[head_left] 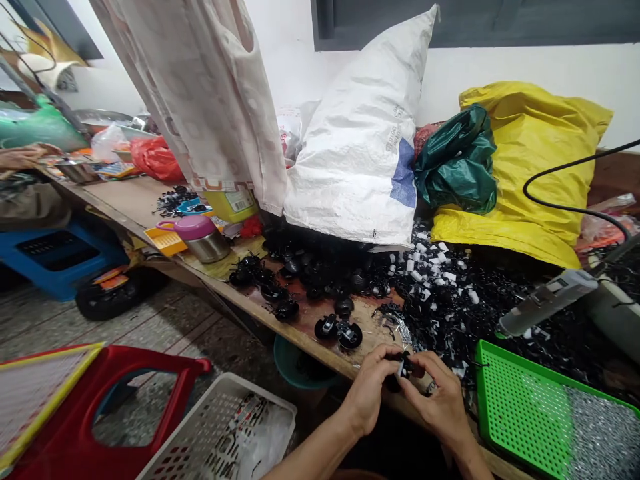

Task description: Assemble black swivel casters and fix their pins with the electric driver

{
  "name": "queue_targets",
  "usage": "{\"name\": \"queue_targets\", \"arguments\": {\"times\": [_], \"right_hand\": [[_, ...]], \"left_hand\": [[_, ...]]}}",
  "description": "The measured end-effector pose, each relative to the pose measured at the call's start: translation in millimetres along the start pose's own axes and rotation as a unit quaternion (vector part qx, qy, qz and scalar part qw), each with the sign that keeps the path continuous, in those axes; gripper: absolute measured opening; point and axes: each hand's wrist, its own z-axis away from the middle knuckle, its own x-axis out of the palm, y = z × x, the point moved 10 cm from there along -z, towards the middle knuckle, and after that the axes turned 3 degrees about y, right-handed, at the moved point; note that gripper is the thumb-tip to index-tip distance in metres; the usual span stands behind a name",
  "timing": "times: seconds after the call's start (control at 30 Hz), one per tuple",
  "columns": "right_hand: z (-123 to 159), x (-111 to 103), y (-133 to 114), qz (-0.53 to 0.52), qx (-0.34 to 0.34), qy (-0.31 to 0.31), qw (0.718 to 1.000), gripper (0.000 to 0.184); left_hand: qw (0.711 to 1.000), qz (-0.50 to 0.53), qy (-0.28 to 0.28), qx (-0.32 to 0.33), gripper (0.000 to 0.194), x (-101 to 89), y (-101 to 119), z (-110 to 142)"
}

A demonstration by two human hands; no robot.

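Observation:
My left hand [367,390] and my right hand [435,400] meet over the table's front edge, both pinching a small black plastic caster part [403,368] with a white piece in it. Just beyond my hands, two assembled black casters [339,331] rest on the wooden board [350,327]. Farther back lies a heap of black casters [320,267]. To the right, a mound of small black and white plastic pieces [450,307] spreads across the table. A green perforated tray [520,413] sits right of my right hand, holding silvery small parts [600,433].
A grey handheld tool [547,303] with a black cable [575,193] lies at right. White [360,140] and yellow [525,167] sacks line the back. A steel flask [200,239] stands at left. Below the table are a white basket [225,427] and red stool [100,407].

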Motion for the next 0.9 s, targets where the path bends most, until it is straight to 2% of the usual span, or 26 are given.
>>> {"name": "queue_targets", "arguments": {"times": [0.2,0.3,0.5,0.6,0.7,0.8,0.9], "right_hand": [[16,10,2,0.019,-0.035,-0.091,0.995,0.017],[23,16,1,0.013,-0.025,-0.132,0.991,0.017],[12,31,10,0.003,0.047,-0.232,0.972,0.013],[-9,38,32,0.111,0.093,-0.220,0.965,0.014],[-25,51,51,0.236,0.123,-0.184,0.946,0.018],[-30,66,60,0.290,0.145,-0.158,0.933,0.023],[-28,70,61,0.306,0.145,-0.143,0.930,0.027]], "left_hand": [[0.998,-0.048,-0.028,-0.023,0.027,-0.7,-7,9],[0.996,-0.073,-0.034,-0.041,0.020,-1.3,-11,8],[0.997,-0.050,0.025,-0.049,0.017,-22.9,-16,5],[0.998,0.000,0.055,-0.043,0.020,-33.4,-13,9],[0.997,0.043,0.049,-0.034,0.019,-35.0,-12,11],[0.997,0.066,0.048,-0.011,0.019,-37.6,-10,10],[0.995,0.082,0.064,-0.005,0.024,-43.2,-11,8]]}}
